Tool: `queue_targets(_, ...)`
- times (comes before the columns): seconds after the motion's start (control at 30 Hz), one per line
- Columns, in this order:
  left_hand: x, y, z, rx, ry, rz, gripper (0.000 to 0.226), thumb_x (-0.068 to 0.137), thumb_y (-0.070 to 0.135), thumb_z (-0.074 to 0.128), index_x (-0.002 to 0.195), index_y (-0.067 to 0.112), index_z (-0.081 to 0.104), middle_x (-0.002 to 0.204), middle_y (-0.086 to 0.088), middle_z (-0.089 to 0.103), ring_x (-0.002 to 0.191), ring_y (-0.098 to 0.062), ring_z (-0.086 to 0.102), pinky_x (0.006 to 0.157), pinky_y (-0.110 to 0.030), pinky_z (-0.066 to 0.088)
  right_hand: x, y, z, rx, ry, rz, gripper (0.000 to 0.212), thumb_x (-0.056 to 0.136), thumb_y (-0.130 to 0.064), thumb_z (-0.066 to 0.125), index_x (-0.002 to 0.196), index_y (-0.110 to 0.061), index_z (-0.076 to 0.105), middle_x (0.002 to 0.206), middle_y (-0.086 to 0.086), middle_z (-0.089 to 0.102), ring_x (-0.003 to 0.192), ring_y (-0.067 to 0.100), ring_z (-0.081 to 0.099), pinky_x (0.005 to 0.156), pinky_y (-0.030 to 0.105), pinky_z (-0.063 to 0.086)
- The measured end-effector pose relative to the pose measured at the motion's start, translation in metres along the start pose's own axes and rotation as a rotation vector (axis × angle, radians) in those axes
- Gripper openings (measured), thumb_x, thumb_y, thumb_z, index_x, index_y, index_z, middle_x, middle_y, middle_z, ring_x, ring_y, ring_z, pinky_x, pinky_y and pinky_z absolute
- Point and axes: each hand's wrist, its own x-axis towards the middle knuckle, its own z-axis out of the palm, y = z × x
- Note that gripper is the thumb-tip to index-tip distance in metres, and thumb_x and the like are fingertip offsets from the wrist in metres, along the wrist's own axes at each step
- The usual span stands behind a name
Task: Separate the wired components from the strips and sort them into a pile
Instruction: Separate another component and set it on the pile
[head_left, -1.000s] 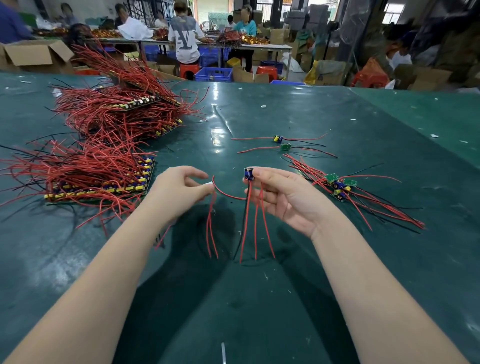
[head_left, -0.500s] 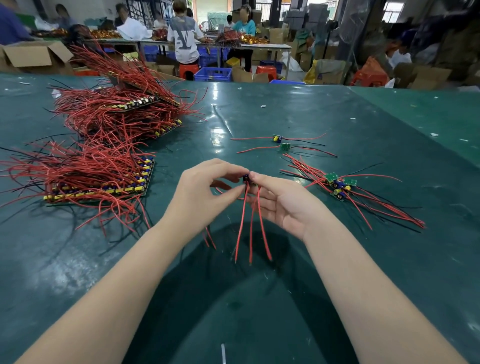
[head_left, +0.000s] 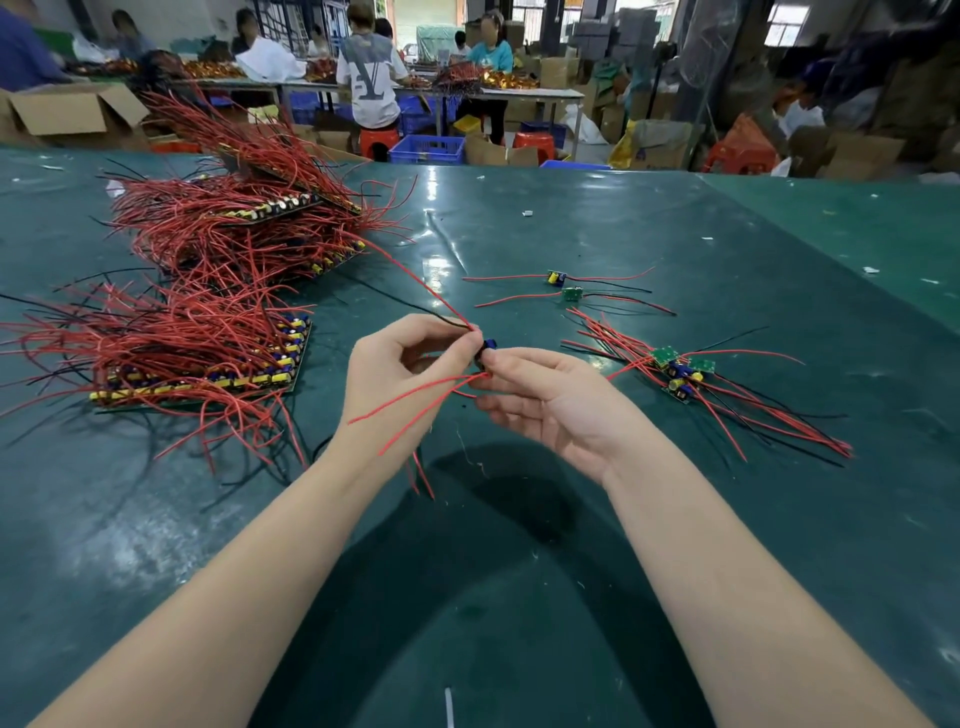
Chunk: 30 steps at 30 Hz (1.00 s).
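Observation:
Above the green table (head_left: 519, 597) my two hands meet on a small wired component (head_left: 488, 347) with a blue part and red and black leads. My left hand (head_left: 400, 364) pinches it by the wires on its left side. My right hand (head_left: 545, 400) pinches it from the right between thumb and forefinger, the other fingers relaxed. Red leads trail down and left across my left wrist. A strip of components (head_left: 208, 374) bristling with red wires lies to the left. A pile of separated components (head_left: 680, 371) lies to the right.
More wired strips (head_left: 249, 228) are stacked at the back left. Two single components (head_left: 563, 286) lie beyond my hands. Past the table's far edge stand cardboard boxes, blue crates, red stools and several people at other benches.
My left hand has come in from the left and closed on the component beside my right hand. The red leads, which hung straight down, now swing out to the left.

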Motion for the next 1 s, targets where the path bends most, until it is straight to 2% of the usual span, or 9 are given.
queue_targets(0.1, 0.001, -0.002, 0.003, -0.033, 0.016, -0.138, 0.012, 0.085, 0.007, 0.07, 0.076, 0.015, 0.072, 0.073, 0.002, 0.073, 0.069, -0.01, 0.068, 0.073, -0.023, 0.055, 0.001, 0.002, 0.0, -0.068, 0.051, -0.061, 0.013, 0.083, -0.018, 0.071, 0.072, -0.018, 0.078, 0.08, 0.005, 0.075, 0.065, 0.012, 0.07, 0.059, 0.019, 0.054)
queue_targets(0.17, 0.0, -0.002, 0.004, -0.082, -0.002, -0.221, 0.012, 0.087, 0.007, 0.067, 0.078, 0.012, 0.073, 0.073, -0.003, 0.073, 0.068, -0.012, 0.068, 0.071, -0.022, 0.054, 0.0, 0.002, 0.0, -0.122, 0.074, -0.101, 0.01, 0.084, -0.017, 0.071, 0.075, -0.017, 0.077, 0.08, 0.004, 0.075, 0.066, 0.011, 0.07, 0.06, 0.017, 0.053)
queue_targets(0.3, 0.004, 0.0, -0.004, -0.412, -0.111, -0.468, 0.014, 0.092, 0.003, 0.057, 0.084, 0.0, 0.069, 0.072, -0.005, 0.072, 0.064, -0.01, 0.066, 0.066, -0.016, 0.053, -0.001, 0.002, 0.002, -0.207, 0.084, -0.139, 0.01, 0.084, -0.017, 0.072, 0.076, -0.02, 0.077, 0.08, 0.001, 0.076, 0.067, 0.009, 0.07, 0.061, 0.016, 0.052)
queue_targets(0.4, 0.006, 0.0, -0.01, -0.534, -0.176, -0.58, 0.014, 0.093, 0.004, 0.055, 0.088, -0.003, 0.066, 0.075, -0.006, 0.071, 0.067, -0.009, 0.067, 0.065, -0.015, 0.053, -0.001, 0.003, 0.003, -0.217, 0.086, -0.136, 0.012, 0.084, -0.018, 0.072, 0.074, -0.02, 0.078, 0.08, 0.001, 0.076, 0.067, 0.01, 0.07, 0.06, 0.016, 0.052)
queue_targets(0.57, 0.005, -0.002, -0.011, -0.482, -0.191, -0.506, 0.012, 0.087, 0.004, 0.06, 0.09, -0.005, 0.068, 0.081, -0.011, 0.073, 0.072, -0.013, 0.069, 0.073, -0.018, 0.056, -0.001, 0.004, 0.002, -0.165, 0.09, -0.097, 0.01, 0.084, -0.022, 0.073, 0.077, -0.018, 0.078, 0.085, 0.006, 0.076, 0.07, 0.014, 0.071, 0.061, 0.019, 0.053)
queue_targets(0.7, 0.002, -0.003, -0.01, -0.32, -0.158, -0.411, 0.014, 0.083, 0.008, 0.068, 0.091, -0.004, 0.07, 0.086, -0.016, 0.071, 0.077, -0.02, 0.066, 0.083, -0.028, 0.057, 0.0, 0.005, 0.002, -0.2, 0.1, -0.125, 0.009, 0.084, -0.019, 0.073, 0.076, -0.019, 0.077, 0.082, 0.002, 0.076, 0.068, 0.013, 0.07, 0.061, 0.019, 0.053)
queue_targets(0.87, 0.001, -0.002, -0.007, -0.399, -0.13, -0.467, 0.009, 0.087, 0.004, 0.063, 0.089, 0.001, 0.072, 0.083, -0.012, 0.074, 0.072, -0.017, 0.07, 0.07, -0.02, 0.056, 0.001, 0.006, 0.002, -0.317, 0.158, -0.222, 0.001, 0.082, -0.015, 0.075, 0.083, -0.015, 0.074, 0.076, 0.002, 0.074, 0.064, 0.012, 0.068, 0.061, 0.019, 0.053)
queue_targets(1.0, 0.002, -0.002, -0.009, -0.401, -0.145, -0.501, 0.011, 0.088, 0.003, 0.062, 0.095, 0.003, 0.071, 0.085, -0.008, 0.075, 0.072, -0.013, 0.071, 0.07, -0.018, 0.056, 0.003, 0.008, 0.003, -0.412, 0.219, -0.263, 0.005, 0.081, -0.013, 0.076, 0.079, -0.016, 0.073, 0.07, 0.003, 0.072, 0.059, 0.011, 0.066, 0.06, 0.02, 0.053)
